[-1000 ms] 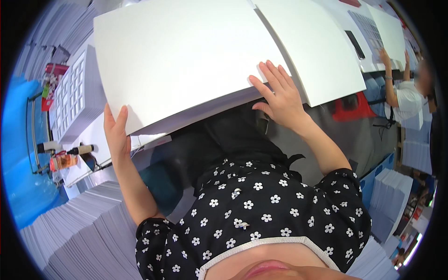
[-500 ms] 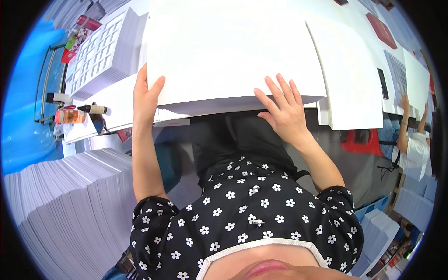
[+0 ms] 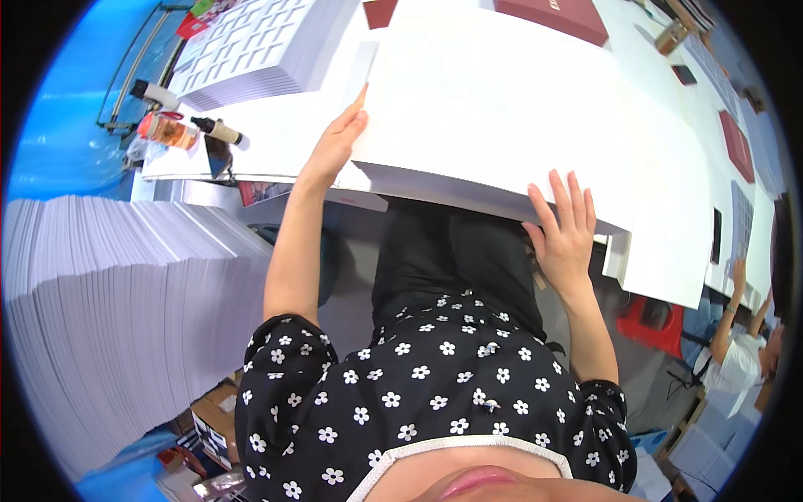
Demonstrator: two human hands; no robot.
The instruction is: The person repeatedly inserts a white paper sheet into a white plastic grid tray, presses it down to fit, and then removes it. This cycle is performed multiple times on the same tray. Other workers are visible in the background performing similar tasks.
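A thick stack of large white sheets (image 3: 502, 109) lies on the white table (image 3: 276, 134) in front of me, its near edge overhanging my lap. My left hand (image 3: 335, 142) presses flat against the stack's left edge, fingers straight and pointing away from me. My right hand (image 3: 565, 230) is spread with fingers apart on the stack's near right corner. Neither hand closes around anything.
A tall pile of white sheets (image 3: 125, 318) stands at my left. On the table's left are a stack of printed grid sheets (image 3: 251, 46), two small bottles (image 3: 184, 130) and dark red boxes (image 3: 552, 17) at the far side. Another person (image 3: 740, 351) sits at the right by a red stool (image 3: 657, 322).
The view has swung so the stack sits further right and higher. My left hand slid up along the stack's left edge; my right hand stayed on the near right corner.
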